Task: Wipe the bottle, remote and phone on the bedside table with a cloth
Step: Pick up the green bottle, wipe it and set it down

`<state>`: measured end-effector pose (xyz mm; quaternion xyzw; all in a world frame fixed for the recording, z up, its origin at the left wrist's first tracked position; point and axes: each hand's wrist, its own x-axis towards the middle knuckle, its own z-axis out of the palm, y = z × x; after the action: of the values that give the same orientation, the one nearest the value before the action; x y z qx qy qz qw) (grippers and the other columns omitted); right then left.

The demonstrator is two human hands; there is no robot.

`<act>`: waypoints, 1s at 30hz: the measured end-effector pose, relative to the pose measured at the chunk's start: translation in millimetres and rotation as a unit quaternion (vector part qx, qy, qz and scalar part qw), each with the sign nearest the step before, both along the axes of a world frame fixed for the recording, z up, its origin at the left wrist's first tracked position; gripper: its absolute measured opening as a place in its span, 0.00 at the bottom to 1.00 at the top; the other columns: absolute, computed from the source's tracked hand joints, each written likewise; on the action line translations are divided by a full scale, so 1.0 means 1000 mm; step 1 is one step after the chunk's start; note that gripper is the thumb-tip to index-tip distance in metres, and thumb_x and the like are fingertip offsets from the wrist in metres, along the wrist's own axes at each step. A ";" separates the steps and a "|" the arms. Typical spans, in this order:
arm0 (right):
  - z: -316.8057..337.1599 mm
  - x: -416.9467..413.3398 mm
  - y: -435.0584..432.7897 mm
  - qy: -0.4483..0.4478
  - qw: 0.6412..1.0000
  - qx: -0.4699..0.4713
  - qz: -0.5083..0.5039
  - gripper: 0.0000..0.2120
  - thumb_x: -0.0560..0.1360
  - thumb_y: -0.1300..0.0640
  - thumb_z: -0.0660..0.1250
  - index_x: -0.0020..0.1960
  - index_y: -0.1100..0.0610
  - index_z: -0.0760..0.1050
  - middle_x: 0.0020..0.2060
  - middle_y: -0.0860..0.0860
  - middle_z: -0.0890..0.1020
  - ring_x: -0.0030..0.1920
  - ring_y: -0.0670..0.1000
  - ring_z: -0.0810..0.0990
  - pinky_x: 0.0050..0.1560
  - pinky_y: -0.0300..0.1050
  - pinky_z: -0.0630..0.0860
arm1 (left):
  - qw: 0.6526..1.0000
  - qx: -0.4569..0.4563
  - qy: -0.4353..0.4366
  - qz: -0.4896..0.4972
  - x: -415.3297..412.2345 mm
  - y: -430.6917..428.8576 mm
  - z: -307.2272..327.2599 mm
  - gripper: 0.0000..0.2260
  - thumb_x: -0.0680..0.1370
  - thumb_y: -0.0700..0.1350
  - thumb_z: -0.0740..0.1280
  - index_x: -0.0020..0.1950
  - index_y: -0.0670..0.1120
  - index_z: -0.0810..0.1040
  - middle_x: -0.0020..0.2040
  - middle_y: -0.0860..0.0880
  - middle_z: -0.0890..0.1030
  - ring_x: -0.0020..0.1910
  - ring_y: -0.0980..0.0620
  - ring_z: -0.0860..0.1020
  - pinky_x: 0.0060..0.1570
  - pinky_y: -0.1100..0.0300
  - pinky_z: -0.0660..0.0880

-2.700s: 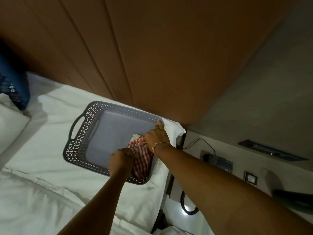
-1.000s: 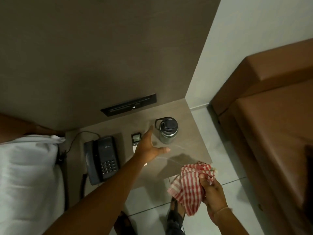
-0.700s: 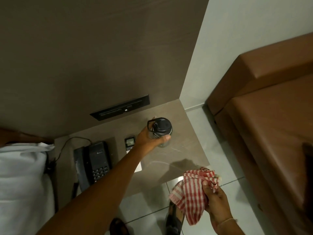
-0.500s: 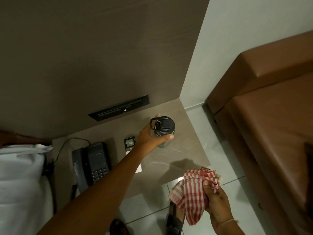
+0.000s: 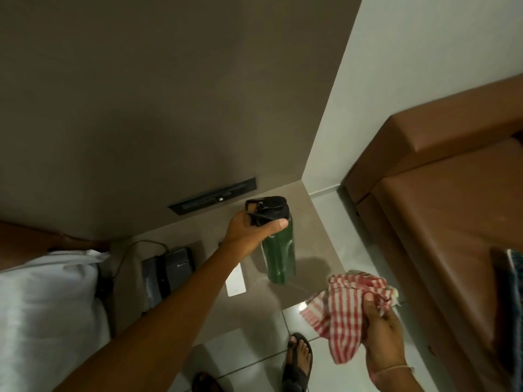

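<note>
Holding the green bottle (image 5: 278,251) up by its neck with my left hand (image 5: 249,227), fingers wrapped tight just under the black lid (image 5: 267,206). It's tilted, with its bottom end low over the bedside table (image 5: 317,239), and I honestly can't tell if the base is touching the top or just off it. My right hand (image 5: 380,332) is off to the side over the floor tiles, closed on the bunched red and white checked cloth (image 5: 343,309), which hangs loose below my fingers. The white remote (image 5: 236,282) lies flat on the table just beside the bottle, partly under my forearm. The black desk phone (image 5: 167,271) sits further left near the bed edge (image 5: 48,301), cord trailing behind it. My sandalled feet (image 5: 297,360) show at the bottom.
</note>
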<state>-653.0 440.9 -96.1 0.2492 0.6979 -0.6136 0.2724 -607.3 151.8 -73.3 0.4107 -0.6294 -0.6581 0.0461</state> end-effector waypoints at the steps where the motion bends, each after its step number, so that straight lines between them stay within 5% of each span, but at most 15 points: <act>1: 0.019 -0.001 -0.001 0.008 1.000 -0.016 -0.009 0.07 0.76 0.52 0.66 0.51 0.52 0.80 0.55 0.60 0.82 0.52 0.61 0.80 0.49 0.55 0.77 | 1.000 0.003 0.008 0.004 0.005 0.001 0.022 0.26 0.61 0.55 0.79 0.57 0.54 0.82 0.53 0.54 0.85 0.57 0.52 0.83 0.51 0.60 0.80; 4: 0.079 -0.007 -0.002 0.004 0.998 -0.070 0.003 0.07 0.76 0.52 0.65 0.50 0.51 0.81 0.56 0.57 0.82 0.51 0.57 0.82 0.47 0.50 0.77 | 0.999 0.022 0.029 0.016 0.025 0.007 0.090 0.23 0.61 0.60 0.76 0.54 0.55 0.83 0.52 0.51 0.87 0.53 0.52 0.84 0.53 0.55 0.81; 8: 0.173 -0.010 -0.011 -0.044 0.981 -0.168 0.089 0.16 0.70 0.48 0.69 0.56 0.51 0.81 0.53 0.54 0.85 0.51 0.58 0.85 0.46 0.54 0.78 | 0.996 0.074 0.043 0.036 0.059 0.014 0.172 0.24 0.60 0.66 0.76 0.52 0.57 0.83 0.47 0.53 0.88 0.45 0.56 0.86 0.37 0.67 0.80; 11: 0.242 -0.007 -0.019 0.062 0.977 -0.166 0.122 0.18 0.71 0.52 0.70 0.60 0.52 0.79 0.55 0.53 0.84 0.55 0.57 0.83 0.49 0.52 0.78 | 0.993 0.102 0.058 0.017 0.080 0.022 0.222 0.28 0.60 0.69 0.76 0.54 0.59 0.78 0.48 0.58 0.87 0.48 0.57 0.86 0.42 0.64 0.81; 13: 0.280 -0.004 -0.025 0.183 0.959 -0.158 0.149 0.16 0.72 0.54 0.70 0.60 0.54 0.79 0.55 0.51 0.84 0.56 0.54 0.82 0.54 0.51 0.78 | 0.990 0.119 0.075 0.016 0.087 0.028 0.251 0.33 0.61 0.68 0.77 0.60 0.53 0.76 0.51 0.52 0.87 0.53 0.52 0.85 0.53 0.55 0.80; 16: 0.321 0.010 -0.036 0.382 0.887 -0.117 0.233 0.11 0.74 0.51 0.69 0.56 0.49 0.80 0.49 0.43 0.85 0.52 0.48 0.83 0.50 0.38 0.78 | 0.981 0.148 0.121 0.012 0.093 0.035 0.288 0.35 0.69 0.62 0.74 0.65 0.37 0.76 0.58 0.39 0.83 0.57 0.43 0.83 0.56 0.51 0.79; 18: 0.337 0.017 -0.044 0.525 0.800 -0.043 0.287 0.11 0.74 0.52 0.64 0.55 0.49 0.79 0.47 0.37 0.83 0.51 0.45 0.83 0.48 0.30 0.76 | 0.974 0.171 0.151 0.007 0.095 0.041 0.304 0.30 0.74 0.60 0.69 0.65 0.37 0.77 0.59 0.39 0.83 0.57 0.44 0.83 0.55 0.54 0.80; 20: 0.342 0.023 -0.052 0.616 0.702 -0.015 0.358 0.16 0.76 0.52 0.64 0.62 0.50 0.77 0.57 0.44 0.82 0.61 0.45 0.79 0.58 0.35 0.75 | 0.966 0.196 0.168 -0.007 0.096 0.048 0.316 0.28 0.76 0.60 0.65 0.66 0.40 0.78 0.62 0.40 0.82 0.60 0.44 0.81 0.61 0.51 0.78; 22: 0.341 0.030 -0.060 0.643 0.637 0.002 0.425 0.19 0.78 0.50 0.61 0.68 0.51 0.73 0.68 0.50 0.74 0.71 0.48 0.69 0.67 0.43 0.69 | 0.959 0.221 0.177 -0.016 0.094 0.054 0.324 0.28 0.78 0.59 0.62 0.68 0.40 0.76 0.66 0.39 0.80 0.66 0.42 0.78 0.68 0.47 0.72; 28: 0.325 0.055 -0.039 0.651 0.591 0.008 0.477 0.22 0.75 0.53 0.62 0.69 0.46 0.70 0.71 0.48 0.70 0.74 0.50 0.64 0.68 0.50 0.67 | 0.953 0.248 0.168 0.054 0.091 0.060 0.331 0.31 0.74 0.62 0.67 0.65 0.38 0.79 0.61 0.37 0.82 0.61 0.39 0.80 0.65 0.46 0.74; 30: 0.328 0.063 -0.031 0.678 0.488 0.068 0.545 0.28 0.67 0.48 0.72 0.66 0.46 0.72 0.67 0.50 0.75 0.68 0.55 0.73 0.62 0.53 0.73 | 0.948 0.250 0.176 0.085 0.092 0.059 0.329 0.29 0.71 0.62 0.69 0.59 0.39 0.82 0.56 0.38 0.84 0.56 0.41 0.82 0.62 0.46 0.77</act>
<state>-590.2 409.6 232.0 -0.6565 0.7028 -0.2728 -0.0229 -515.1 210.6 255.7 0.3391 -0.3895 -0.8495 0.1078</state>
